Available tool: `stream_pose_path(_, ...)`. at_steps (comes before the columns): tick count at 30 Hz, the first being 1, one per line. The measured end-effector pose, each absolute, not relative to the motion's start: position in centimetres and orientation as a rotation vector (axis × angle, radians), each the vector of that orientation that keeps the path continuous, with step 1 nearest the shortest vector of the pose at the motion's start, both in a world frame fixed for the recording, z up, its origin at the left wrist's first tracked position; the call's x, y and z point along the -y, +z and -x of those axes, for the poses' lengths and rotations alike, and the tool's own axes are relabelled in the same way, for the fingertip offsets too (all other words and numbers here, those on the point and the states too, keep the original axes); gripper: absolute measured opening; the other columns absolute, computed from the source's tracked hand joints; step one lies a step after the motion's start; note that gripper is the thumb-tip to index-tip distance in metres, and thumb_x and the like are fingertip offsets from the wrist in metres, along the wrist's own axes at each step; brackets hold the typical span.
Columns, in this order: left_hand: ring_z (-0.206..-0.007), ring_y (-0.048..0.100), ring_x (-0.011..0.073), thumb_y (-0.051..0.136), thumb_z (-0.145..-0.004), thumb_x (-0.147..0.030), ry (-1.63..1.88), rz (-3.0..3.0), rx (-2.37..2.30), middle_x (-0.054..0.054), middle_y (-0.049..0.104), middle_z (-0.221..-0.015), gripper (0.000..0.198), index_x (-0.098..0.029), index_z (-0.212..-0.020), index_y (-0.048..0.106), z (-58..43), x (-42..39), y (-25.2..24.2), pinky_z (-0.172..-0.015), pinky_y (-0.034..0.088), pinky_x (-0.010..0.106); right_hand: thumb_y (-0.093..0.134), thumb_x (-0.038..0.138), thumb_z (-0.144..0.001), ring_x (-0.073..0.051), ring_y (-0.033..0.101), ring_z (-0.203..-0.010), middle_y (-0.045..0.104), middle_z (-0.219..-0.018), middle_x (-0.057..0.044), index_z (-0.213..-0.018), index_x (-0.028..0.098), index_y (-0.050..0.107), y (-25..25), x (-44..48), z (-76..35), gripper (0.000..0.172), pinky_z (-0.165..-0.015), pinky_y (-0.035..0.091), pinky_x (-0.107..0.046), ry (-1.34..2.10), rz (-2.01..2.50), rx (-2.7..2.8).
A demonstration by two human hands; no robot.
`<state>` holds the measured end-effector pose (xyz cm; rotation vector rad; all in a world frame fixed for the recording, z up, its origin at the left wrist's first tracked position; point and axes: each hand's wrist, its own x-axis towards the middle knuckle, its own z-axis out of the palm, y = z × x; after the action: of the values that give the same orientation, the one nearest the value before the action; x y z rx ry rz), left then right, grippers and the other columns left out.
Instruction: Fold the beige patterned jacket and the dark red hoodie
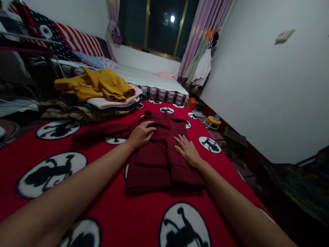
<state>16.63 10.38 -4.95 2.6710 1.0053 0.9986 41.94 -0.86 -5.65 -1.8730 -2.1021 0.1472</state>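
A maroon sweatshirt [151,154] lies on the red blanket in front of me, its hem towards me. One sleeve [108,131] stretches out to the left, while the right side of the garment looks folded inward. My left hand [141,135] rests on the upper left part of the sweatshirt, fingers slightly bent and apart, with no cloth visibly gripped. On the right side, my right hand [188,151] lies flat against the fabric with its fingers spread.
Folded clothes, topped by a mustard-yellow garment [102,84], are stacked at the back left of the red blanket [115,212]. Beyond stands a bed with a pale cover [144,76]. Along the right wall are a small yellow-topped stool [214,120] and hanging clothes [202,70].
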Motion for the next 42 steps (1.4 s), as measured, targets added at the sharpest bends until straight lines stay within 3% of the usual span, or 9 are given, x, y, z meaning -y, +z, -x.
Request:
stream_pose_path(9,-0.125,0.052,0.0207,0.056,-0.086,-0.022,0.629,-2.613,-0.463,0.006,0.058,-0.134,0.031,-0.026,-0.114,0.068,-14.1,-0.6,-3.8,-0.108,0.039,0.038,0.041,0.042,-0.097,-0.023,0.035,-0.139,0.045,-0.147,-0.009,-0.139,0.028,0.047,-4.3,2.4,-40.8,0.045,-0.115,0.011,-0.057,-0.036,1.604,1.993)
stream_pose_path(14,-0.103,0.064,0.0191,0.056,-0.084,-0.022,0.674,-2.511,-0.544,0.004,0.072,-0.109,0.021,-0.025,-0.094,0.074,-14.8,-0.5,-3.3,-0.091,0.049,0.032,0.048,0.050,-0.092,-0.023,0.016,-0.146,0.018,-0.159,-0.005,-0.150,0.033,0.026,-3.6,3.4,-39.4,0.064,-0.116,0.019,-0.050,0.241,1.423,2.277)
stream_pose_path(18,-0.088,0.065,0.0176,0.056,-0.086,-0.026,0.792,-2.422,-0.638,0.004,0.073,-0.090,0.018,-0.022,-0.086,0.074,-16.0,-1.6,-3.9,-0.082,0.049,0.029,0.049,0.054,-0.090,-0.024,0.012,-0.147,0.012,-0.160,-0.006,-0.151,0.033,0.021,-4.0,3.5,-38.7,0.070,-0.116,0.013,-0.055,0.370,1.529,2.380)
stream_pose_path(22,-0.085,0.063,0.0165,0.058,-0.086,-0.027,0.845,-2.398,-0.624,0.003,0.072,-0.086,0.016,-0.022,-0.084,0.073,-16.3,-2.0,-4.6,-0.080,0.047,0.027,0.053,0.052,-0.089,-0.025,0.028,-0.142,0.028,-0.156,-0.007,-0.146,0.030,0.037,-2.7,2.6,-38.8,0.063,-0.115,0.024,-0.050,0.477,1.530,2.295)
stream_pose_path(25,-0.085,0.063,0.0165,0.058,-0.086,-0.026,0.854,-2.400,-0.621,0.003,0.071,-0.086,0.016,-0.021,-0.084,0.073,-16.3,-2.0,-4.7,-0.080,0.047,0.027,0.047,0.048,-0.092,-0.025,0.057,-0.120,0.063,-0.128,-0.008,-0.121,0.023,0.065,-1.3,0.6,-38.4,0.043,-0.102,0.044,-0.040,0.491,1.578,2.112)
stream_pose_path(27,-0.086,0.063,0.0166,0.058,-0.086,-0.026,0.857,-2.392,-0.619,0.003,0.071,-0.087,0.016,-0.021,-0.084,0.072,-16.2,-2.0,-4.7,-0.080,0.047,0.027,0.044,0.043,-0.094,-0.024,0.064,-0.108,0.070,-0.113,-0.008,-0.111,0.021,0.070,-1.1,-1.1,-37.5,0.038,-0.096,0.047,-0.037,0.334,1.666,1.923)
stream_pose_path(33,-0.083,0.066,0.0164,0.056,-0.088,-0.027,0.911,-2.284,-0.646,0.003,0.073,-0.085,0.018,-0.020,-0.083,0.073,-15.9,-1.5,-4.6,-0.078,0.048,0.027,0.047,0.051,-0.090,-0.030,0.020,-0.145,0.027,-0.156,-0.013,-0.144,0.018,0.041,-3.9,-3.2,-33.9,0.063,-0.114,0.019,-0.056,0.099,1.821,2.087)
stream_pose_path(38,-0.077,0.068,0.0149,0.054,-0.089,-0.026,1.037,-2.177,-0.758,0.001,0.075,-0.085,0.020,-0.020,-0.087,0.073,-16.5,-2.8,-3.7,-0.074,0.050,0.024,0.045,0.043,-0.092,-0.027,0.019,-0.145,0.024,-0.156,-0.014,-0.145,0.015,0.039,-4.5,-2.2,-33.4,0.060,-0.115,0.021,-0.051,0.089,1.730,2.227)
stream_pose_path(42,-0.086,0.067,0.0159,0.055,-0.085,-0.018,1.305,-2.193,-0.858,0.002,0.074,-0.092,0.017,-0.019,-0.091,0.071,-18.6,-7.5,-2.3,-0.082,0.050,0.025,0.049,0.034,-0.090,-0.024,0.030,-0.141,0.038,-0.151,-0.012,-0.140,0.015,0.045,-3.9,-1.5,-33.5,0.053,-0.115,0.023,-0.049,0.114,1.594,2.232)
